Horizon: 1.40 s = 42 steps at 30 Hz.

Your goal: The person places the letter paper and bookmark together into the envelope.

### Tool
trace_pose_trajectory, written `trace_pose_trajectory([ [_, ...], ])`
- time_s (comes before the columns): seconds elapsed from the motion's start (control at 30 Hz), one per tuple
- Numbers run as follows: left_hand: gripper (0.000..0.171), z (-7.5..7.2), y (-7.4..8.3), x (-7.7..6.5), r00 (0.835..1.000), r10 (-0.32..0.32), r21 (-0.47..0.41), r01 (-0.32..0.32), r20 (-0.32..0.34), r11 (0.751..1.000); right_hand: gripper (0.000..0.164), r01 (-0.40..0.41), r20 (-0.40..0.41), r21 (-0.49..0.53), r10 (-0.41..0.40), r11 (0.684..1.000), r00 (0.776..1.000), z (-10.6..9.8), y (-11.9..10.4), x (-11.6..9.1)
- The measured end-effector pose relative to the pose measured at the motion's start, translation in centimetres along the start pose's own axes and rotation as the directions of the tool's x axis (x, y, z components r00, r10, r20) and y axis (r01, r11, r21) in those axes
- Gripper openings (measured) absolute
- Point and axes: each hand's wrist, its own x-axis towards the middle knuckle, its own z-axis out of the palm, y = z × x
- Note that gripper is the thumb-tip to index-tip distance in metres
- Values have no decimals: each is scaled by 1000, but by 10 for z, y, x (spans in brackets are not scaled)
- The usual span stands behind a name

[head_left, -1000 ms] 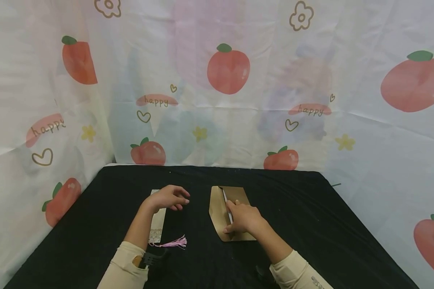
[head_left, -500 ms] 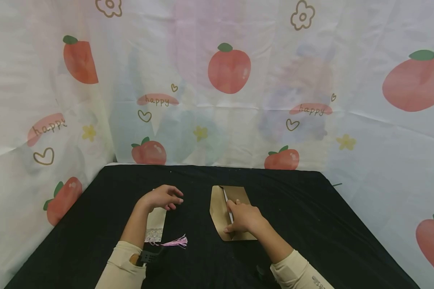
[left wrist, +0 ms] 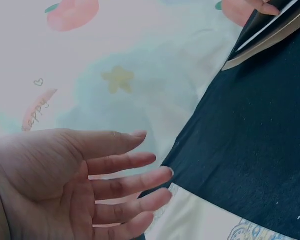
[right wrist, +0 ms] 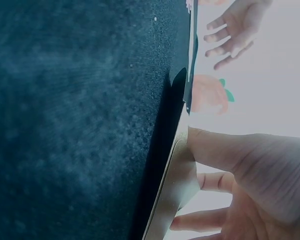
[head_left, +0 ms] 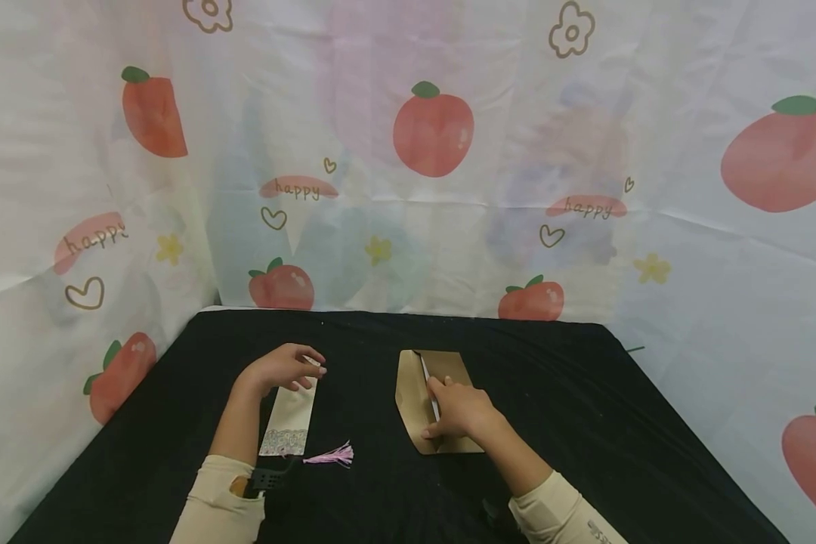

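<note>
A tan envelope (head_left: pixel 411 400) lies on the black cloth with its flap turned to the left and its mouth gaping, a white strip showing inside. My right hand (head_left: pixel 461 408) holds it at the mouth, thumb and fingers spread along the opening. In the right wrist view, the thumb (right wrist: pixel 215 147) meets the envelope's edge (right wrist: pixel 172 187). Left of the envelope lies a cream bookmark (head_left: pixel 290 412) with a patterned end and a pink tassel (head_left: pixel 333 455). My left hand (head_left: pixel 282 368) hovers over its far end, fingers spread and holding nothing; it covers part of the bookmark.
A black cloth (head_left: pixel 367 393) covers the table. Behind and on both sides hangs a pale curtain (head_left: pixel 421 234) printed with fruit, hearts and flowers. A dark camera strap (head_left: pixel 268 480) sits on the left wrist, close to the tassel cord.
My left hand has drifted left, uncovering more of the bookmark. The right hand and envelope have stayed in place.
</note>
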Motion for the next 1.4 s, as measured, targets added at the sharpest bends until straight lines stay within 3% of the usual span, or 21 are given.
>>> trace_pose_trajectory([
  [0.33,41,-7,-7,-6,993,-91,111,98,-71,989,57,-4,3,-7,4,1000,1000,-1,-1,-1],
  [0.47,43,-10,-7,-6,992,-91,126,102,-93,987,57,-3,0,-12,3,1000,1000,-2,-2,-1],
  [0.7,39,-11,-10,-10,978,-153,164,175,-139,971,56,-7,7,-10,8,1000,1000,0,-1,0],
  [1.4,45,-17,-18,-12,964,-184,192,220,-192,956,56,-4,3,-19,5,1000,1000,2,-1,1],
])
